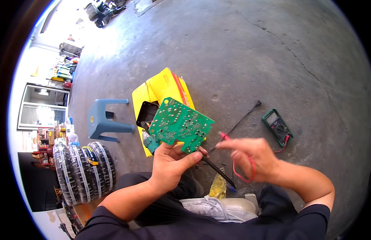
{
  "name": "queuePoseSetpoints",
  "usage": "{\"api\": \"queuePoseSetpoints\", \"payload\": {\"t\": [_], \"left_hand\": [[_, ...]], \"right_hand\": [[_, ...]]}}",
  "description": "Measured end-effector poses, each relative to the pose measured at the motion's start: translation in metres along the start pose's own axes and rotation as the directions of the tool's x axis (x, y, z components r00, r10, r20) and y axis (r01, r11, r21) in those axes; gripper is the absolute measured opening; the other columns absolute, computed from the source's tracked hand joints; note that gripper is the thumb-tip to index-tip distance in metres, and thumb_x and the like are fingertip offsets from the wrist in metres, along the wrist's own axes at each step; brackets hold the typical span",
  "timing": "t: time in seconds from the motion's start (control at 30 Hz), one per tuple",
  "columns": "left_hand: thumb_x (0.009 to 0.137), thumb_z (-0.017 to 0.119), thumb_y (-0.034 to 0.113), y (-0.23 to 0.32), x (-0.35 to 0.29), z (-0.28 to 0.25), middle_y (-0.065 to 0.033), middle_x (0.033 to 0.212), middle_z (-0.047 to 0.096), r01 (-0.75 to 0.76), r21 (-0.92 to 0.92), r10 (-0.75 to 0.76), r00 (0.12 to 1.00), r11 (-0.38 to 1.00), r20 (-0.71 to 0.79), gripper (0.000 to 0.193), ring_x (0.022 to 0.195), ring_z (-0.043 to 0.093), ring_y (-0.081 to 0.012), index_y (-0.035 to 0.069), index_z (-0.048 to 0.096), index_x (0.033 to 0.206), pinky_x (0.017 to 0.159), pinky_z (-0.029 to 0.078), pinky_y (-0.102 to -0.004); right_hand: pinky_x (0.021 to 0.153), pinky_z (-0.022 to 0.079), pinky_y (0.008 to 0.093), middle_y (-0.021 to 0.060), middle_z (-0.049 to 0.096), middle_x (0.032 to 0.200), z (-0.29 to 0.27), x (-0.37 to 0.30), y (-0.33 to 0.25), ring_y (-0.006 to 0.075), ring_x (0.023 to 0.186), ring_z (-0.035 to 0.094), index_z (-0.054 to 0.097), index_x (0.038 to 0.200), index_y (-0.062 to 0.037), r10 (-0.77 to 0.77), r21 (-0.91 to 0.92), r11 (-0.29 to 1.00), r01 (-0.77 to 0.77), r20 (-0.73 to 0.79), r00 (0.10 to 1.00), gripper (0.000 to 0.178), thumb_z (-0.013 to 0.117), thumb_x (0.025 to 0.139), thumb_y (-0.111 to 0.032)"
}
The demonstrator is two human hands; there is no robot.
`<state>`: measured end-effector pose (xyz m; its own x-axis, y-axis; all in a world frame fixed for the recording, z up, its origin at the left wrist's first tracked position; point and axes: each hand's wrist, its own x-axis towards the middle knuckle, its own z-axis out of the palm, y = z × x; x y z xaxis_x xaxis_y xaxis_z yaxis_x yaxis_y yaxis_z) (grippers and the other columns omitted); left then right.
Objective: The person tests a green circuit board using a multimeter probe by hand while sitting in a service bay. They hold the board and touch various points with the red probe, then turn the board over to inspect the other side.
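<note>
My left hand is closed on the lower edge of a green circuit board, which is tilted with its solder side in view. To the right of it, my right hand grips a red test probe, its fingers slightly blurred. The probe's red lead loops below that hand, and its tip is apart from the board. A black rod-like piece slants down from beside my left thumb; whether I hold it is unclear. Right of my hands, a green-cased multimeter lies on the floor with a red lead plugged in.
Behind the board lies a yellow box with a black plastic housing and a green tool. A black cable with a plug lies on the concrete. Left are a blue stool and several wrapped tyres.
</note>
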<state>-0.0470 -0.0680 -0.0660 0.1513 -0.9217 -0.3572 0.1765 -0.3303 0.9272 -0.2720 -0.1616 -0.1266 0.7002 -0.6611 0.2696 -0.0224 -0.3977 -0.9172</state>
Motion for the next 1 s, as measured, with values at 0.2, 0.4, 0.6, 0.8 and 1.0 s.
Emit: {"api": "queuePoseSetpoints", "payload": {"t": [0.2, 0.4, 0.6, 0.8, 1.0], "left_hand": [[0.088, 0.073, 0.004, 0.001, -0.001, 0.000, -0.0119, 0.098, 0.072, 0.031, 0.021, -0.030, 0.999, 0.999, -0.030, 0.036, 0.090, 0.070, -0.0246, 0.002, 0.058, 0.121, 0.076, 0.055, -0.0341], [0.089, 0.071, 0.001, 0.003, 0.004, -0.003, -0.0107, 0.102, 0.071, 0.092, -0.003, -0.092, 0.996, 0.996, 0.015, 0.038, 0.095, 0.069, -0.0199, -0.003, 0.058, 0.125, 0.082, 0.055, -0.0297], [0.089, 0.071, 0.001, 0.001, 0.010, -0.008, -0.0105, 0.102, 0.071, 0.066, -0.004, -0.066, 0.998, 0.998, 0.023, 0.038, 0.096, 0.069, -0.0188, -0.002, 0.058, 0.125, 0.083, 0.055, -0.0297], [0.089, 0.071, -0.001, 0.003, 0.013, -0.016, -0.0103, 0.104, 0.070, 0.074, -0.024, -0.074, 0.997, 0.997, -0.008, 0.039, 0.095, 0.069, -0.0195, -0.002, 0.057, 0.125, 0.084, 0.056, -0.0311], [0.088, 0.072, -0.002, 0.004, 0.013, -0.020, -0.0102, 0.103, 0.070, 0.080, -0.014, -0.080, 0.996, 0.997, -0.026, 0.039, 0.095, 0.069, -0.0200, -0.002, 0.057, 0.124, 0.084, 0.056, -0.0321]], "right_hand": [[0.070, 0.052, 0.0343, 0.0128, 0.071, 0.082, -0.072, 0.009, 0.127, 0.0215, 0.080, 0.068, 0.074, 0.096, -0.0028, 0.487, -0.035, 0.833, -0.553, -0.430, 0.761, 0.043, 0.053, 0.103, -0.040], [0.079, 0.054, 0.0362, 0.0158, 0.075, 0.092, -0.078, -0.024, 0.257, 0.0266, 0.088, 0.072, 0.074, 0.107, -0.0039, 0.513, -0.123, 0.718, -0.685, -0.571, 0.641, 0.033, 0.063, 0.096, -0.033], [0.085, 0.054, 0.0391, 0.0177, 0.073, 0.103, -0.058, -0.038, 0.308, 0.0325, 0.098, 0.071, 0.073, 0.113, -0.0082, 0.560, -0.150, 0.665, -0.732, -0.549, 0.621, 0.029, 0.063, 0.095, -0.029], [0.086, 0.053, 0.0412, 0.0169, 0.072, 0.105, -0.048, -0.033, 0.313, 0.0349, 0.100, 0.069, 0.072, 0.115, -0.0114, 0.555, -0.238, 0.621, -0.747, -0.540, 0.633, 0.028, 0.062, 0.096, -0.028], [0.087, 0.053, 0.0415, 0.0171, 0.072, 0.107, -0.052, -0.034, 0.317, 0.0354, 0.101, 0.068, 0.073, 0.114, -0.0121, 0.550, -0.272, 0.606, -0.748, -0.536, 0.640, 0.028, 0.062, 0.095, -0.030]]}}
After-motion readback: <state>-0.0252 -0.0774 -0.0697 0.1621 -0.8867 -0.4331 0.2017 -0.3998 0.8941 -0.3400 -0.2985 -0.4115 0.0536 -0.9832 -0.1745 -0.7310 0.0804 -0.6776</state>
